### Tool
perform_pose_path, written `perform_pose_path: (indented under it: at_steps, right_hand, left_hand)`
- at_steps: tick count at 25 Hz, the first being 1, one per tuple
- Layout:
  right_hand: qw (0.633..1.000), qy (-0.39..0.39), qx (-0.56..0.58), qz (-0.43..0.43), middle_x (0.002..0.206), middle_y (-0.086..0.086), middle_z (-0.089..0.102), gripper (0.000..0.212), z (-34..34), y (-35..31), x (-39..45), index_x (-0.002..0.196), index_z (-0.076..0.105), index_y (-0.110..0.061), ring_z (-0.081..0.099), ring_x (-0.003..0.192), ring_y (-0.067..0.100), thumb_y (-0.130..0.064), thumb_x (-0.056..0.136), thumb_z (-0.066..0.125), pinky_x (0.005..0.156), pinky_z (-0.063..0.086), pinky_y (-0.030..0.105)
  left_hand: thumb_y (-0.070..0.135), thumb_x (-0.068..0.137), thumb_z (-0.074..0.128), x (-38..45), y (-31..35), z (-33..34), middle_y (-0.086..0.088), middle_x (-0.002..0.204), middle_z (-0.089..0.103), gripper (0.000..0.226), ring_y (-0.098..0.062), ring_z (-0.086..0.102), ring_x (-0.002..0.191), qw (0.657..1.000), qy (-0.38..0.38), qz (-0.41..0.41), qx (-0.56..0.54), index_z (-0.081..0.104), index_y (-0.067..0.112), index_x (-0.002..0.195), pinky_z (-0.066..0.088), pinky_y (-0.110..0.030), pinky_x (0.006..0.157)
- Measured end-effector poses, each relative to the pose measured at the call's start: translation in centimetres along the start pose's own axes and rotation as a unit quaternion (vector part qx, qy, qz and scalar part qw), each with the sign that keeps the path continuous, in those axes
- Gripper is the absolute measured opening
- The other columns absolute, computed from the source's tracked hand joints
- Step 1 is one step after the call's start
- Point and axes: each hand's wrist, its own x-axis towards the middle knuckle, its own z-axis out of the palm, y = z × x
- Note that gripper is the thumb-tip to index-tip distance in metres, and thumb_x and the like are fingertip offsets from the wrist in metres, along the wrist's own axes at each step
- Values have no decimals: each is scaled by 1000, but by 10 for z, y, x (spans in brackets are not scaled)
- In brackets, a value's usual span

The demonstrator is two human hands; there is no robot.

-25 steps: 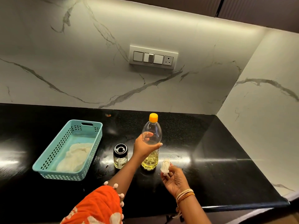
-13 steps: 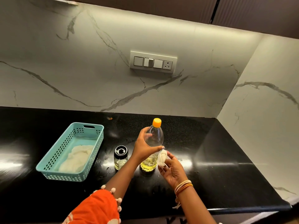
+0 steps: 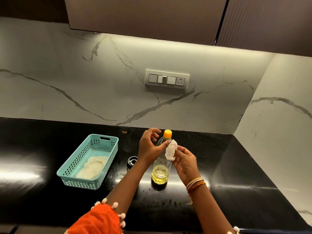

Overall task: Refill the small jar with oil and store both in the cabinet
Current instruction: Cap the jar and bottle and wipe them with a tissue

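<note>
A clear oil bottle (image 3: 160, 171) with an orange cap (image 3: 167, 133) stands upright on the black counter (image 3: 236, 166), a little yellow oil at its bottom. My right hand (image 3: 184, 163) pinches a crumpled white tissue (image 3: 170, 150) against the bottle's upper part. My left hand (image 3: 149, 147) hovers at the bottle's shoulder with loosely curled fingers, its thumb tip touching the tissue. The small glass jar (image 3: 131, 162) with a dark lid stands left of the bottle, mostly hidden behind my left wrist. Brown upper cabinet doors (image 3: 143, 14) hang shut above.
A teal perforated basket (image 3: 108, 141) holding a white cloth (image 3: 92, 168) sits on the counter's left. A switch panel (image 3: 166, 79) is on the marble back wall. A marble side wall (image 3: 278, 132) bounds the counter on the right. Small droplets spot the counter near its front edge.
My left hand let go of the bottle's body and rose to its shoulder. My right hand brought the tissue up against the bottle. The view tilted up, showing the cabinets.
</note>
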Motion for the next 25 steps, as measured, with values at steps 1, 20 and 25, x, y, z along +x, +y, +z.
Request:
perform_pose_path:
  at_steps: [1, 20, 25]
  right_hand:
    - [1000, -2, -3, -3, 92, 17, 71, 12, 2, 0, -2, 98, 65, -2, 70, 87, 29, 1, 89, 58, 71, 61, 35]
    - [995, 52, -60, 59, 98, 21, 67, 20, -18, 39, -57, 102, 63, 0, 65, 90, 32, 7, 91, 48, 74, 58, 39]
    - [953, 130, -242, 128, 86, 10, 52, 18, -2, 78, -55, 101, 54, -9, 48, 66, 18, 0, 91, 42, 51, 40, 24]
  left_hand:
    - [34, 71, 83, -4, 1, -2, 0, 86, 63, 43, -6, 57, 71, 1000, -7, -4, -7, 62, 16, 104, 48, -12, 62]
    - [19, 85, 72, -85, -10, -17, -9, 81, 74, 7, -19, 70, 69, 971, -119, -196, -63, 72, 14, 89, 49, -17, 51]
    - [19, 87, 67, -99, -52, -49, -6, 77, 72, 8, -16, 66, 60, 960, -110, -258, -2, 68, 21, 79, 48, -25, 53]
